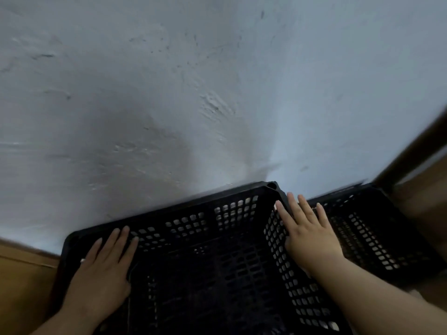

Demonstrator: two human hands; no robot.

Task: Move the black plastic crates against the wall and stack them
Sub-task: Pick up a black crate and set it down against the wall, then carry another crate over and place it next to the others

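Note:
A black perforated plastic crate (pixel 193 226) fills the lower middle of the head view, its far rim against the pale wall (pixel 169 93). My left hand (pixel 101 269) lies flat on the crate's left rim, fingers straight, a ring on one finger. My right hand (pixel 304 228) rests flat on the crate's right rim, fingers spread toward the far right corner. A second black crate (pixel 362 226) sits lower on the right, beside the first and also near the wall. The near part of both crates is cut off by the frame.
Brown floor or boards (pixel 21 286) show at the lower left. On the right a dark brown beam (pixel 416 151) runs up diagonally beside brown surfaces (pixel 423 201). The rough, scuffed wall fills the upper view.

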